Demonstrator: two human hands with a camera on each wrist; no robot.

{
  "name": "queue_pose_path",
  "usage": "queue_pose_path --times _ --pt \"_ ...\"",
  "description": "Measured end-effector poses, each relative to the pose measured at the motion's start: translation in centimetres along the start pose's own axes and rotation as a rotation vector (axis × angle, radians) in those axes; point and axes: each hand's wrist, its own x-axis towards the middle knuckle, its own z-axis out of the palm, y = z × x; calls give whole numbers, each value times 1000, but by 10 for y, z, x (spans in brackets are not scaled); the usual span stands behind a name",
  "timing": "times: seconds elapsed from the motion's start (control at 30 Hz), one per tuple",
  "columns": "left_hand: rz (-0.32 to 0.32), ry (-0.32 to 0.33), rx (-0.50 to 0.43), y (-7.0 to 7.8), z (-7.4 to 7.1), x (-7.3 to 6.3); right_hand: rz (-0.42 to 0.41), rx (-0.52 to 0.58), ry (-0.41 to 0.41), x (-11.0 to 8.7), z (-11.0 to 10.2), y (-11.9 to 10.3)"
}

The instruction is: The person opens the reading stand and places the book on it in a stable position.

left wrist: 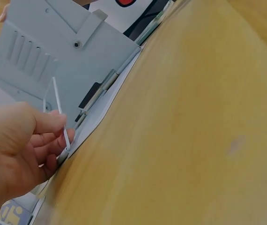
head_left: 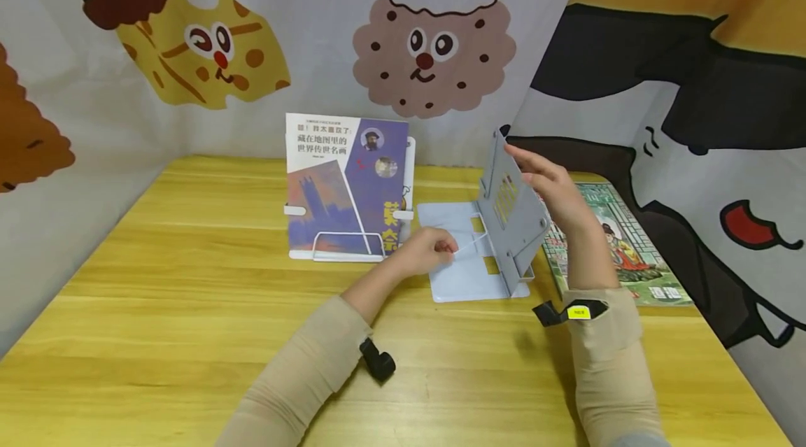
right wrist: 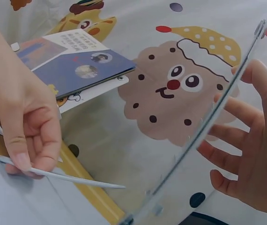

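Observation:
A pale grey metal book stand [head_left: 462, 286] rests on the wooden table with its back panel [head_left: 513, 188] raised. My left hand [head_left: 425, 251] pinches the thin white wire bracket [left wrist: 57, 96] of this stand between thumb and fingers, just above the base plate. On the panel's other side is my right hand [head_left: 554, 188], its fingers holding the upper edge. In the right wrist view the panel appears almost edge-on, with spread fingers [right wrist: 239, 110] reaching past it. Part of the right hand is hidden behind the panel in the left wrist view.
To the left, a purple and white book [head_left: 346, 181] stands on a white book stand [head_left: 409, 160], held by clips and a wire bracket. A green illustrated book [head_left: 648, 272] lies flat at right. A cartoon-print curtain [head_left: 302, 34] hangs behind the table [head_left: 157, 335].

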Motion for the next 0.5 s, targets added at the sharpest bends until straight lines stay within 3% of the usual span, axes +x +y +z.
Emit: queue_pose_path --times 0.17,0.5 --pt "8 2 -59 0 4 0 -37 -102 -21 2 9 -2" --pt "60 5 -93 -1 7 0 -75 -206 -67 7 37 -2"
